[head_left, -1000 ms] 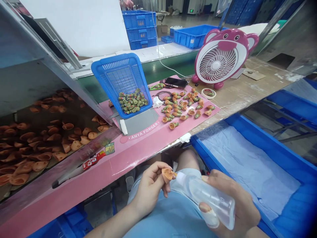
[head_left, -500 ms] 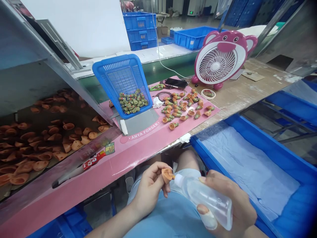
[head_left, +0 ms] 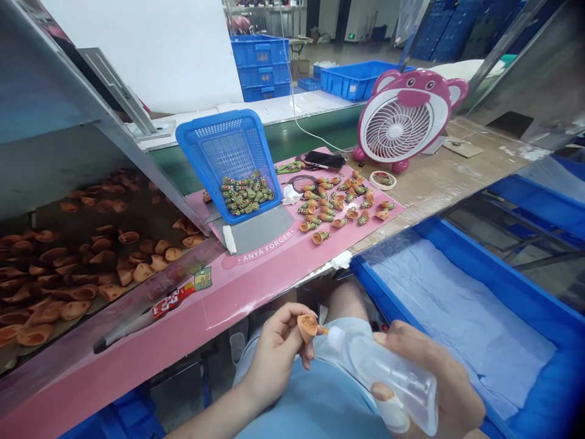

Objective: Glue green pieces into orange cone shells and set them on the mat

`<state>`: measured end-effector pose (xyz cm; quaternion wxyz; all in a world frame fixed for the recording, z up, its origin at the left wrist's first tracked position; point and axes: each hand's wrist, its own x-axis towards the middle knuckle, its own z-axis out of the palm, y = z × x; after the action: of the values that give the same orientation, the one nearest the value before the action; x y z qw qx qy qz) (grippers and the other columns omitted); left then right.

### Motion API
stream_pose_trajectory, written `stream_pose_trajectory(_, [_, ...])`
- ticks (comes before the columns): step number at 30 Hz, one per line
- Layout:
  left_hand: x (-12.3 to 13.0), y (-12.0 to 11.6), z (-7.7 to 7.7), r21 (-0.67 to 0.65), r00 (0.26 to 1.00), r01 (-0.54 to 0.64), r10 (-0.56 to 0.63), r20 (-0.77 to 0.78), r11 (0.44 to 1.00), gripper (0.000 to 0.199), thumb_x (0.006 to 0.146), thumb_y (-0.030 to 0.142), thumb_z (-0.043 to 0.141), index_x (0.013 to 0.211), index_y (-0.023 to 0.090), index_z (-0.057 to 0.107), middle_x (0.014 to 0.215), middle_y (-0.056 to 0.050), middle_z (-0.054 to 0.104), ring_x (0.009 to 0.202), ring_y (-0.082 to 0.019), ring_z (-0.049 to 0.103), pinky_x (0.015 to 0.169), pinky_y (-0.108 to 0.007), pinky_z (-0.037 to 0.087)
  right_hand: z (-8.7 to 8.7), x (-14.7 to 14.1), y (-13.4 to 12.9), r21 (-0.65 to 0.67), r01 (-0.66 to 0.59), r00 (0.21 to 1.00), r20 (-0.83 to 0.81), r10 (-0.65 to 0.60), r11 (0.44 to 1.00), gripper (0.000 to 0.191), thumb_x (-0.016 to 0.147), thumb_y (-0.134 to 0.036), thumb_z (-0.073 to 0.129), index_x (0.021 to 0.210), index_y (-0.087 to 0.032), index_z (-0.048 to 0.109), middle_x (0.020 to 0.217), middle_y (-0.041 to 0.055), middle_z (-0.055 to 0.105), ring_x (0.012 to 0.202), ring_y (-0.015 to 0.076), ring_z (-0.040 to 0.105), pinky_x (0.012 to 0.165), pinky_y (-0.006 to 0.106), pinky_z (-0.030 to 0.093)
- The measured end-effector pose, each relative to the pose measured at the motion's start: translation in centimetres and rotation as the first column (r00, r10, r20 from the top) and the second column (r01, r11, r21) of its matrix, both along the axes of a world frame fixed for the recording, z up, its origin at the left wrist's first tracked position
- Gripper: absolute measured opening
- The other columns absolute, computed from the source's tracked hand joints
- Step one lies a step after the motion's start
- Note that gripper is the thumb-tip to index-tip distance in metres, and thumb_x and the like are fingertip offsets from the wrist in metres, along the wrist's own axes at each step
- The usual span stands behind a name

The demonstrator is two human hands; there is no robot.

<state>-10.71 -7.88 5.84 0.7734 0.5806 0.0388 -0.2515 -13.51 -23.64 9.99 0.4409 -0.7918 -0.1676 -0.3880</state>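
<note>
Between the thumb and fingers of my left hand [head_left: 276, 347] is a small orange hollow cone-shaped piece [head_left: 308, 328], its opening turned up. My right hand [head_left: 432, 372] is wrapped round a clear squeeze bottle [head_left: 388, 372] with a white cap, tilted so its thin tip points at the cone piece. The tip is at the piece's right edge; whether they touch I cannot tell. A white wrap covers one finger of my right hand. Both hands are over my lap, in front of the table edge. On the pink mat [head_left: 256, 274] lie several orange-and-green pieces [head_left: 338, 204].
A blue basket [head_left: 192, 140] holding small green pieces [head_left: 247, 195] leans on the mat. Many orange cone pieces [head_left: 59, 262] lie at left behind a metal frame. A pink bear-shaped fan [head_left: 395, 131], a phone [head_left: 324, 160] and a tape roll [head_left: 382, 179] stand farther back. A blue bin [head_left: 457, 305] sits at right.
My right hand and the bottle have shifted slightly right and down, drawing the tip back from inside the cone piece to its edge. My left hand still holds the piece.
</note>
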Motion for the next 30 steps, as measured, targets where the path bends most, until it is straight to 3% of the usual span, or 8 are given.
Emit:
stream_pose_trajectory(6, [0.0,0.1,0.0,-0.007,1.000,-0.010,0.010,0.011,1.000,0.008,0.079,0.022,0.047,0.083,0.017,0.051,0.057,0.002,0.053,0.043,-0.007,0.044,0.041,-0.019,0.037,-0.4,-0.5,0.1,0.009,0.083,0.994,-0.073,-0.083,0.996,0.024,0.071,-0.034,0.056,0.086,-0.016,0.054,0.056,0.0037,0.051,0.052,0.0209,0.053,0.039,0.030,0.039])
stream_pose_trajectory(9, [0.1,0.1,0.2,-0.011,1.000,-0.014,0.014,0.010,1.000,0.008,0.079,0.024,0.048,0.083,0.017,0.050,0.067,0.000,0.056,0.044,-0.006,0.045,0.042,-0.020,0.038,-0.6,-0.2,-0.2,-0.056,0.030,0.999,-0.016,-0.031,0.998,0.022,0.069,-0.033,0.057,0.083,-0.016,0.054,0.053,0.0021,0.051,0.048,0.0185,0.053,0.035,0.028,0.037])
stream_pose_trajectory(11, [0.2,0.2,0.2,-0.015,1.000,-0.013,0.013,0.011,1.000,0.008,0.079,0.024,0.048,0.082,0.017,0.050,0.061,0.002,0.054,0.044,-0.007,0.044,0.041,-0.019,0.038,-0.7,0.1,-0.3,-0.080,0.033,0.999,0.030,-0.031,0.996,0.020,0.069,-0.031,0.056,0.081,-0.016,0.053,0.051,0.0013,0.050,0.045,0.0171,0.052,0.033,0.026,0.035])
stream_pose_trajectory(14, [0.2,0.2,0.1,-0.016,1.000,-0.012,0.013,0.012,1.000,0.008,0.079,0.024,0.048,0.082,0.017,0.050,0.057,0.003,0.052,0.043,-0.007,0.044,0.041,-0.019,0.037,-0.7,0.5,-0.4,-0.063,0.058,0.998,0.027,-0.056,0.996,0.020,0.069,-0.032,0.056,0.080,-0.016,0.053,0.049,0.0002,0.048,0.040,0.0151,0.049,0.031,0.025,0.034])
stream_pose_trajectory(18, [0.1,0.3,0.0,-0.027,1.000,-0.011,0.011,0.001,1.000,0.008,0.079,0.024,0.048,0.082,0.017,0.051,0.061,0.002,0.054,0.043,-0.006,0.044,0.041,-0.019,0.037,-0.9,0.5,-0.3,-0.037,-0.028,1.000,0.012,0.029,0.999,0.021,0.068,-0.028,0.056,0.083,-0.013,0.053,0.050,-0.0008,0.046,0.035,0.0104,0.042,0.030,0.023,0.033])
stream_pose_trajectory(22, [0.2,0.3,0.0,-0.033,1.000,-0.027,0.027,-0.009,0.999,0.008,0.078,0.024,0.050,0.081,0.017,0.051,0.057,0.003,0.052,0.042,-0.006,0.044,0.041,-0.019,0.037,-1.3,0.2,-0.4,-0.003,0.029,1.000,0.011,-0.029,1.000,0.024,0.067,-0.030,0.059,0.083,-0.013,0.055,0.054,0.0016,0.050,0.041,0.0137,0.048,0.033,0.024,0.037])
stream_pose_trajectory(26, [0.4,0.3,-0.2,-0.060,0.996,-0.076,0.073,-0.050,0.995,0.010,0.075,0.025,0.053,0.080,0.016,0.052,0.067,0.000,0.058,0.043,-0.006,0.045,0.040,-0.019,0.038,-2.3,0.4,-0.6,0.210,0.015,0.991,-0.133,0.014,0.977,0.029,0.069,-0.039,0.056,0.082,-0.013,0.057,0.061,0.0051,0.056,0.046,0.0155,0.053,0.034,0.023,0.040])
stream_pose_trajectory(30, [1.5,0.3,-0.1,-0.170,0.978,-0.199,0.185,-0.097,0.965,0.011,0.073,0.025,0.055,0.077,0.015,0.051,0.064,-0.002,0.061,0.037,-0.004,0.042,0.035,-0.015,0.031,-4.8,1.8,-0.6,0.550,-0.054,0.916,-0.305,0.260,0.834,0.026,0.071,-0.038,0.054,0.081,-0.014,0.055,0.056,0.0020,0.054,0.038,0.0119,0.047,0.031,0.021,0.036])
